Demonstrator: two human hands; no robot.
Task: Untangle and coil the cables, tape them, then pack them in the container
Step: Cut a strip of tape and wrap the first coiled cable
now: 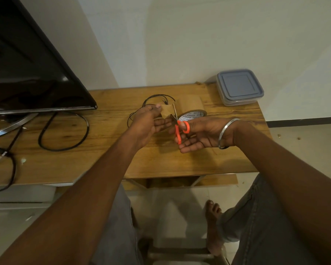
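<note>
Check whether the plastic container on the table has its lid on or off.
On: the grey-blue lid sits flat over the clear container, covering its whole top.

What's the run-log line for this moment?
left hand: pinches brown tape strip | right hand: holds orange-handled scissors | grey-lidded plastic container: closed

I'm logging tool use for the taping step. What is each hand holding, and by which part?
The left hand pinches the free end of the brown tape strip; the right hand grips the orange scissors by their handles, thumb through one loop.
</note>
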